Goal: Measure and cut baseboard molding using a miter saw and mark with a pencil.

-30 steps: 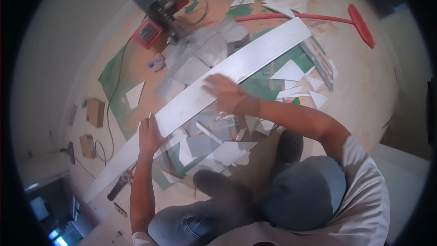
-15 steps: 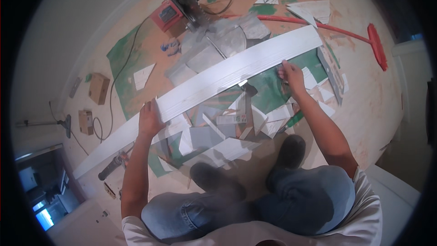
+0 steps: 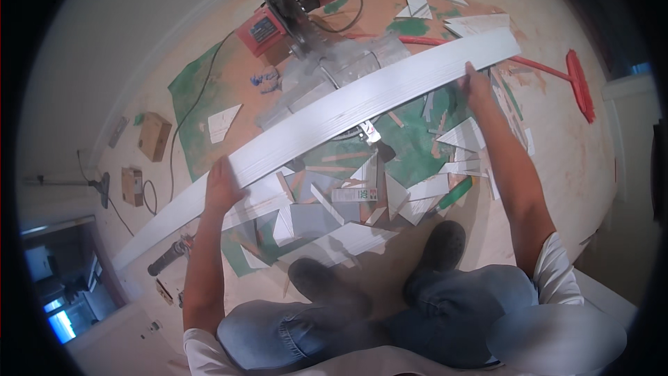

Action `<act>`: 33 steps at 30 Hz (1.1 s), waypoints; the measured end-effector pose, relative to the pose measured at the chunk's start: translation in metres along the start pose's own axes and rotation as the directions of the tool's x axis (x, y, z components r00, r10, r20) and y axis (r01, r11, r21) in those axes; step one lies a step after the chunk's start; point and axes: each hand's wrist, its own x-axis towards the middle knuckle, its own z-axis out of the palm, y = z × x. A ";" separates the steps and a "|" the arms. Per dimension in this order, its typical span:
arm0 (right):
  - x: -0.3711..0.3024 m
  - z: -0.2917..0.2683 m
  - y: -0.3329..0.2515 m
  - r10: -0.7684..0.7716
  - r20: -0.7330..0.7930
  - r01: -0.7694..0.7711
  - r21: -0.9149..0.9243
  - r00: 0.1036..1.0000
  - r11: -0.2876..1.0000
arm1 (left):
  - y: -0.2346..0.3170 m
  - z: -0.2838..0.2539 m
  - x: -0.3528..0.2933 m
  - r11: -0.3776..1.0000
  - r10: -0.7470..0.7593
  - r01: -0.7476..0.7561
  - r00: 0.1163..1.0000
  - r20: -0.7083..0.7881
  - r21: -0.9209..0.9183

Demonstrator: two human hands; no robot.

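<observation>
A long white moulding board (image 3: 369, 101), with grooves along its near side, lies slantwise across the base of a miter saw (image 3: 327, 69). It runs from the floor at lower left to the upper right. My left hand (image 3: 223, 188) grips the board's near edge left of the saw; its fingers reach over the top. Near the right end, my right hand (image 3: 475, 85) holds the same edge, its fingers partly hidden at the board. The saw's head (image 3: 278, 0) stands raised behind the board, whose middle covers part of the saw table.
White offcuts (image 3: 337, 240) litter the green, dust-covered sheet (image 3: 410, 157) before my feet. A green-handled tool (image 3: 456, 193) lies among them. To the right is a red broom (image 3: 579, 87). Cardboard boxes (image 3: 152, 136), a cord and a power tool (image 3: 170, 254) lie on the left.
The board has shifted to the right and slightly away, its right end now farther over the red broom handle. My right hand has moved up to the board's edge; the left still holds it.
</observation>
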 end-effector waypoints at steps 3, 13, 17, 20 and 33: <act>0.046 -0.007 -0.022 -0.026 -0.127 0.030 0.025 0.992 0.999 | -0.032 0.004 -0.006 0.990 -0.095 0.100 0.994 -0.048 0.095; -0.001 0.023 0.006 -0.117 0.074 0.137 -0.632 0.990 0.763 | 0.023 -0.024 0.033 0.993 -0.086 0.089 0.996 0.037 -0.081; -0.019 0.045 0.007 -0.051 0.031 0.060 -0.565 0.998 0.823 | 0.064 -0.024 0.049 0.993 -0.055 0.056 0.998 0.011 -0.101; -0.011 0.051 0.003 -0.039 0.060 0.066 -0.562 0.997 0.825 | 0.080 -0.028 0.063 0.991 -0.062 0.063 0.998 0.014 -0.120; 0.038 0.079 0.000 0.003 -0.063 -0.031 -0.454 0.998 0.891 | 0.080 -0.015 0.062 0.971 -0.023 0.003 0.997 -0.078 -0.240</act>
